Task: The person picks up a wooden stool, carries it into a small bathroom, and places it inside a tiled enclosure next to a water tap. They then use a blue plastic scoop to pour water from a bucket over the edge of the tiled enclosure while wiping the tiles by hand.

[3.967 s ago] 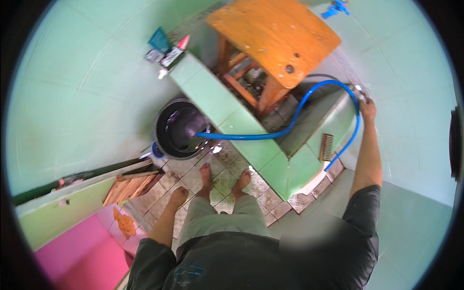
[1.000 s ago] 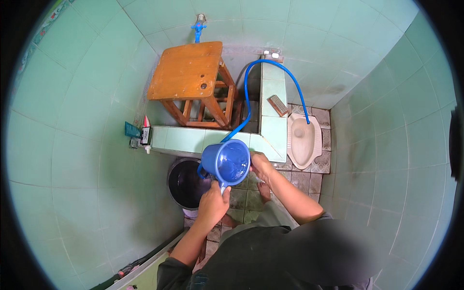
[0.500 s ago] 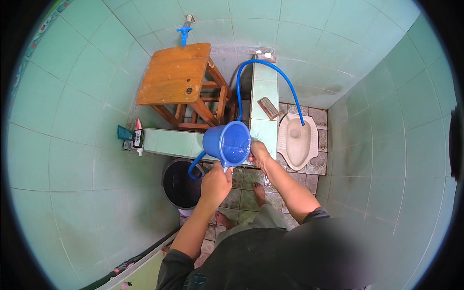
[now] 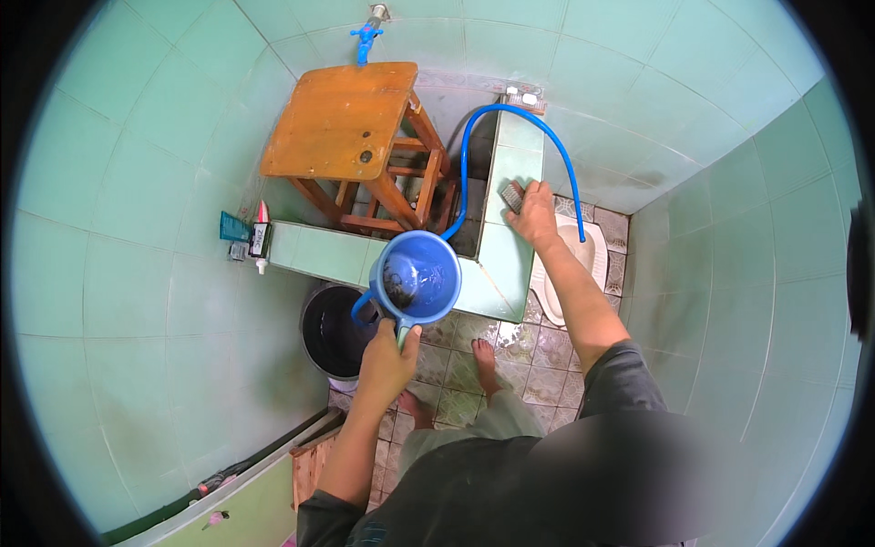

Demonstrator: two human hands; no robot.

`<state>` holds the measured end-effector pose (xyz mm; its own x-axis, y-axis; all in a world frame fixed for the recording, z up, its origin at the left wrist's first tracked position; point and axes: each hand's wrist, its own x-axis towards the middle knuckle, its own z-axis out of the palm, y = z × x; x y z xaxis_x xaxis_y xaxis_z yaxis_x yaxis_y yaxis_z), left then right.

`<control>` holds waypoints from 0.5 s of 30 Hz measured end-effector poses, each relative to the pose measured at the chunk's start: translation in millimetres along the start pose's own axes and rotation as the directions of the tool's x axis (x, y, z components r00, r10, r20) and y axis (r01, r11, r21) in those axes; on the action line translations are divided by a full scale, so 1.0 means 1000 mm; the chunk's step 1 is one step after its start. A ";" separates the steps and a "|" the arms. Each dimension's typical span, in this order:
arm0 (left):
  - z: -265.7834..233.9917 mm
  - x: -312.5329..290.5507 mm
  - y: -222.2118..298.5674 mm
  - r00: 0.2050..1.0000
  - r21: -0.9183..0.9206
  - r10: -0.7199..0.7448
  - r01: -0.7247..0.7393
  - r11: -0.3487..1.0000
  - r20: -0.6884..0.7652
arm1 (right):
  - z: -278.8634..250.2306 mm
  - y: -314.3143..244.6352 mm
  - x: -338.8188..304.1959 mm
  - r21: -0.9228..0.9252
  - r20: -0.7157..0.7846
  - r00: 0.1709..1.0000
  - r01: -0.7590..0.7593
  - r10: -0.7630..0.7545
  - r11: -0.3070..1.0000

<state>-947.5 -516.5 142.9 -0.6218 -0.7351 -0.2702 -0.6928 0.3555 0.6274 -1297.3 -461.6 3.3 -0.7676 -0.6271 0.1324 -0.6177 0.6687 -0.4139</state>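
Observation:
By its handle my left hand [image 4: 386, 357] grips a blue water dipper [image 4: 441, 290], with the round mouth facing up and a dark patch showing inside. My right hand [image 4: 536, 217] is over the green tiled ledge [image 4: 483, 284], its fingers closed around the near end of a scrub brush [image 4: 512, 195]. Part of the brush, bristles up, sticks out beyond the fingers; the rest is covered by the hand. A blue hose [image 4: 567, 162] arches over the ledge behind that hand.
A wooden stool [image 4: 342, 118] stands at the back left under a blue tap [image 4: 366, 38]. A black bucket [image 4: 333, 330] is left of the dipper. The squat toilet [image 4: 597, 251] lies right of the ledge. Tubes [image 4: 260, 239] stand at the ledge's left end. My feet [image 4: 486, 363] are on patterned tiles.
My right hand has left the dipper's side and reached forward to the brush on the ledge. The dipper, in my left hand, has moved slightly left and turned more upright.

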 end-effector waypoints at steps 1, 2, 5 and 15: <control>-0.001 -0.003 -0.003 1.000 -0.004 -0.011 0.011 1.000 0.000 | 0.004 0.002 0.001 -0.002 0.010 1.000 0.006 -0.006 1.000; -0.002 -0.005 -0.006 1.000 -0.011 -0.021 0.021 1.000 0.002 | 0.005 0.004 0.004 0.006 0.092 0.996 0.016 -0.017 1.000; -0.006 -0.009 -0.006 1.000 -0.017 -0.019 0.019 1.000 0.012 | 0.008 0.006 -0.010 -0.169 0.134 0.981 0.160 -0.138 0.973; -0.006 -0.018 -0.018 0.998 -0.018 -0.050 0.051 0.999 0.025 | 0.008 -0.031 -0.149 -0.180 0.190 0.806 0.590 -0.561 0.787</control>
<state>-921.4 -512.6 140.5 -0.5952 -0.7373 -0.3195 -0.7166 0.3071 0.6262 -1162.2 -392.1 -10.7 -0.2398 -0.9562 0.1678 -0.9698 0.2281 -0.0860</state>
